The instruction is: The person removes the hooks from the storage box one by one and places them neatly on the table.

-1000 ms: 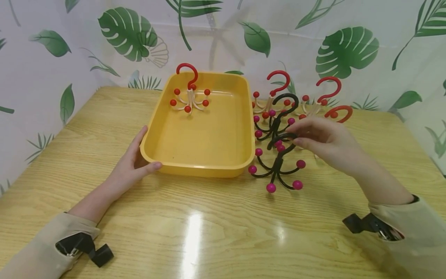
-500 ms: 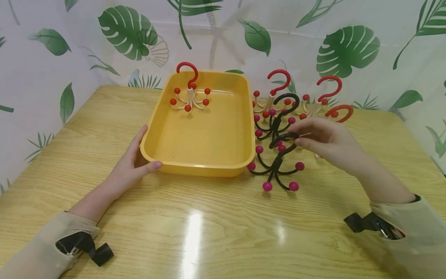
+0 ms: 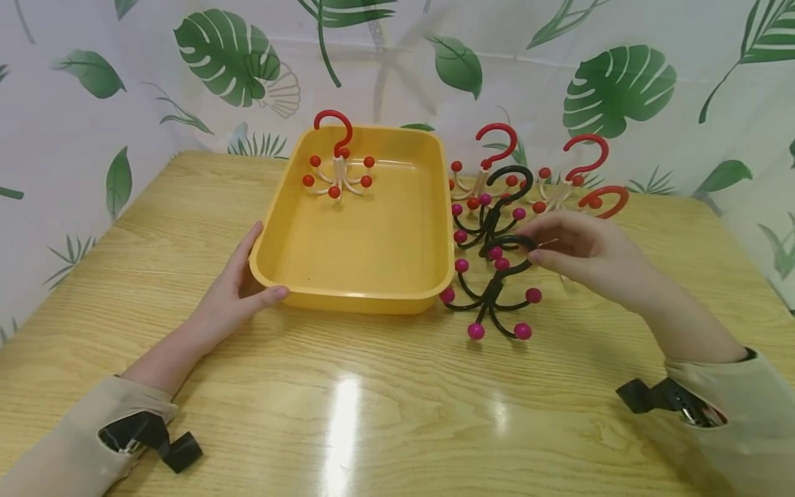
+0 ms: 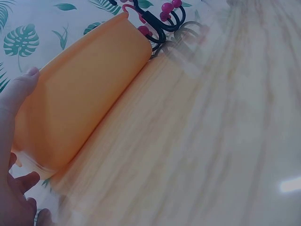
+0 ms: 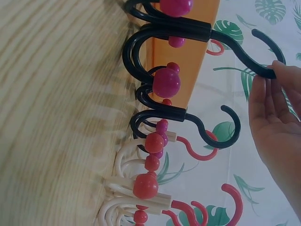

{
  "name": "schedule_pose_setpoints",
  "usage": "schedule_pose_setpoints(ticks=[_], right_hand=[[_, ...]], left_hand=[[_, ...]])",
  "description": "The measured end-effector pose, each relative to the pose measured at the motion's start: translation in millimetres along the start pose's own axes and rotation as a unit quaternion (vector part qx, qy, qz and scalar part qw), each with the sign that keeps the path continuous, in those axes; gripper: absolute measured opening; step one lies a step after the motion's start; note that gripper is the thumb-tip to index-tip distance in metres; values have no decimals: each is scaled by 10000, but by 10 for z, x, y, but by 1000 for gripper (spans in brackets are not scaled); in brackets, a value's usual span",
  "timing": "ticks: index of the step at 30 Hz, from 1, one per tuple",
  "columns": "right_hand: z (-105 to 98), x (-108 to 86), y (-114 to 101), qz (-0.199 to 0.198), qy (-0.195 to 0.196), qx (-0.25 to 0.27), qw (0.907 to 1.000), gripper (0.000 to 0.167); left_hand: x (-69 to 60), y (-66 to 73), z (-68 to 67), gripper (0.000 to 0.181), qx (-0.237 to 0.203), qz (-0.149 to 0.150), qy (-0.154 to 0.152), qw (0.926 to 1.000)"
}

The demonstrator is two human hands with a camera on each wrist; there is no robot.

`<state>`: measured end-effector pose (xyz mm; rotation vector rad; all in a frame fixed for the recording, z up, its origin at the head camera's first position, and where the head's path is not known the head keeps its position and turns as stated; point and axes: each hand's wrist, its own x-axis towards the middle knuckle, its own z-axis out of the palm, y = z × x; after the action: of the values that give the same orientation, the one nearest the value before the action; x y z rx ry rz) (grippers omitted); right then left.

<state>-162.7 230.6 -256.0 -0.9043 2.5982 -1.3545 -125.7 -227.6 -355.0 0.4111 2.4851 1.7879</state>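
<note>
In the head view, my left hand (image 3: 232,297) holds the near left corner of a yellow plastic bin (image 3: 363,304), thumb on the front wall and fingers along the left side. My right hand (image 3: 590,259) pinches the curved hook of a black multi-arm hook hanger (image 3: 493,293) with magenta ball tips. That hanger stands upright on the table, right of the bin. The right wrist view shows thumb and fingertips on its hook (image 5: 240,52). Inside the bin, towards the back left, stands a cream hanger (image 3: 339,172) with a red hook and red balls.
Behind the pinched hanger stands another black hanger (image 3: 493,221). Several cream hangers with red hooks, one of them a cream hanger (image 3: 483,181), stand at the back right, partly hidden. A leaf-patterned cloth (image 3: 397,69) hangs behind the wooden table (image 3: 397,386).
The near black hanger has turned slightly, its front arms shifting a little to the left. My right hand stays at its hook. The left hand and bin have not visibly moved.
</note>
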Motion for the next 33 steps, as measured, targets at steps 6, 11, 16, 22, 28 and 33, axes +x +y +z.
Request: schedule_pose_setpoints(ticks=[6,11,16,22,28,33], right_hand=[[-12,4,8,-5,-98,62,9999,31],[-21,0,24,-57,-194,135,9997,33],[-21,-4,19,-135,-252,74,9996,33],[-31,-13,11,-239,-332,53,9991,33],[-50,-8,-32,-307,-332,57,9990,34],[-37,33,-91,-308,-192,-54,9993,32]], left_hand=[[-8,-1,-3,94,-5,-21,-1,10000],[-5,-8,-2,94,-189,46,-29,9998],[-5,-14,1,94,-230,94,-28,9997],[-6,1,4,94,-224,69,-34,9997],[-3,8,6,94,-269,81,-58,9996],[-5,6,4,94,-260,88,-54,9996]])
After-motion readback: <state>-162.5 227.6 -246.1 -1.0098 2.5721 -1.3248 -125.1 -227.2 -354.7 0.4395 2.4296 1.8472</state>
